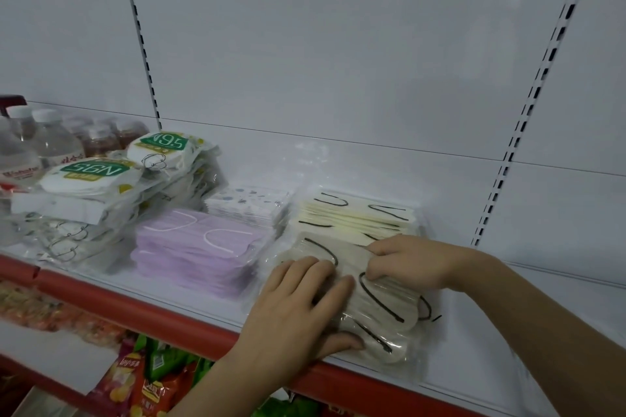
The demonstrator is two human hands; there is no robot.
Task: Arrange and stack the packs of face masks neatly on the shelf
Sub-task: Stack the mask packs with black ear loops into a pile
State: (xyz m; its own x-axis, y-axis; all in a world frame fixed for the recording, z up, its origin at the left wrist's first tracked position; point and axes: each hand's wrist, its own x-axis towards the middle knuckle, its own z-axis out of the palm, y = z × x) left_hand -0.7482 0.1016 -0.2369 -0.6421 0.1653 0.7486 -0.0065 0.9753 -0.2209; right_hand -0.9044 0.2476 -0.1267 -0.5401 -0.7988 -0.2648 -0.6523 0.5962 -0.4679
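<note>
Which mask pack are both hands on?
The beige pack with black loops, front right at the shelf edge. Left hand and right hand rest on it; others untouched.

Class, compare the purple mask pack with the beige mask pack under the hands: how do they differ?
The purple mask pack has white ear loops; the beige mask pack has black ones. The purple lies untouched; the beige is handled by the left hand and right hand. Both lie flat in clear wrap on the shelf.

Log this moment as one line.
left hand flat on beige mask pack | right hand pinching its top | shelf front edge
</note>
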